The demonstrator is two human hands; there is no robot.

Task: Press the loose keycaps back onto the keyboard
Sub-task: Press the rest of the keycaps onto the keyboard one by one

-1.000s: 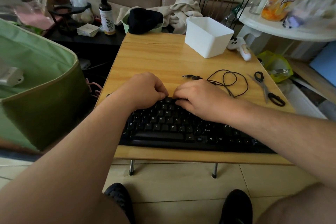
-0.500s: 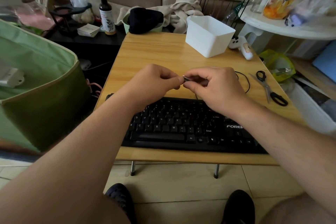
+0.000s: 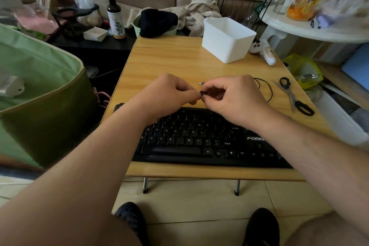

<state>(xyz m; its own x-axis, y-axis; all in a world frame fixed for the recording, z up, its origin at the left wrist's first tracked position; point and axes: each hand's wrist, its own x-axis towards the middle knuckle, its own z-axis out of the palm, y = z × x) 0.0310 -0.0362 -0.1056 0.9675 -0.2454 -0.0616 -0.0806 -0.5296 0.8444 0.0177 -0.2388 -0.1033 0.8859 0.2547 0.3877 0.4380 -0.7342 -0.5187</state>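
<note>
A black keyboard lies along the near edge of the small wooden table. Just beyond its top row, my left hand and my right hand meet fingertip to fingertip. Between them they pinch a small black keycap, held a little above the table. Most of the keycap is hidden by my fingers. My forearms cover the keyboard's left and right ends.
A thin black cable with a metal plug lies behind my right hand. Black-handled scissors rest at the table's right edge. A white plastic bin stands at the back right. A green fabric bag sits left of the table.
Both hands lifted off the keyboard's upper rows and moved away from me to just beyond it. They now pinch a small black keycap between them.
</note>
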